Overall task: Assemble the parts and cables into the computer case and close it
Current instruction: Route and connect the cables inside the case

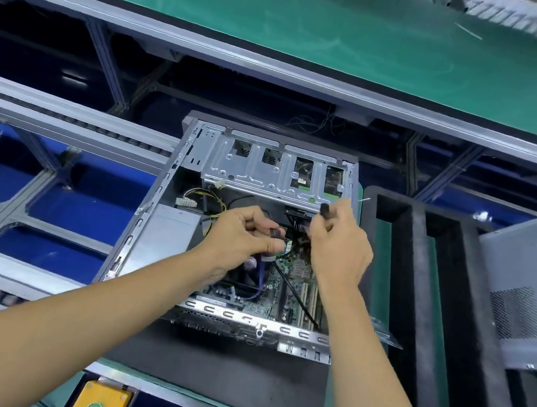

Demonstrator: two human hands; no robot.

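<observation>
An open grey computer case lies on its side on a dark mat, its green motherboard exposed. At the far end of the case sits a silver drive cage. My left hand reaches into the case and pinches a small black connector between thumb and fingers. My right hand is close beside it and grips a black cable plug just below the drive cage. A black cable runs across the motherboard. Yellow and black power wires hang near the grey power supply.
The case's grey side panel leans at the right, behind a black foam tray with long slots. Conveyor rails run at the left, and a green belt lies beyond. A yellow box with a green button is at the near edge.
</observation>
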